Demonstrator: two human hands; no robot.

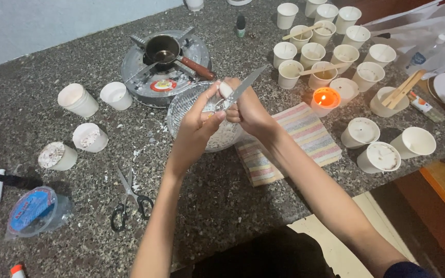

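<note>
Right over the glass bowl [181,110] at the middle of the counter, a small white wax lump [225,89] is pinched in the left hand [198,126], thumb and fingers closed around it from below. Wax like that is probably light and brittle, apt to crumble and a bit slippery, so a grip low on the lump, clear of the blade, seems safest. The right hand [248,109] has its fingers wrapped tight round the handle of a knife [243,88], the blade touching the lump. The knife's long axis runs on a slant, tip pointing far and to the right, handle near and lower; being stiff metal, it should be held by the handle alone. White shavings lie in the bowl beneath. Just right of the bowl sits a striped cloth [305,135], and beyond it a lit orange candle [325,100] among many white paper cups [361,132]. Far of the bowl stands a small stove [140,72] bearing a dark pot [162,49]. To the near left, scissors [128,198] lie flat on the speckled counter [222,206]
</note>
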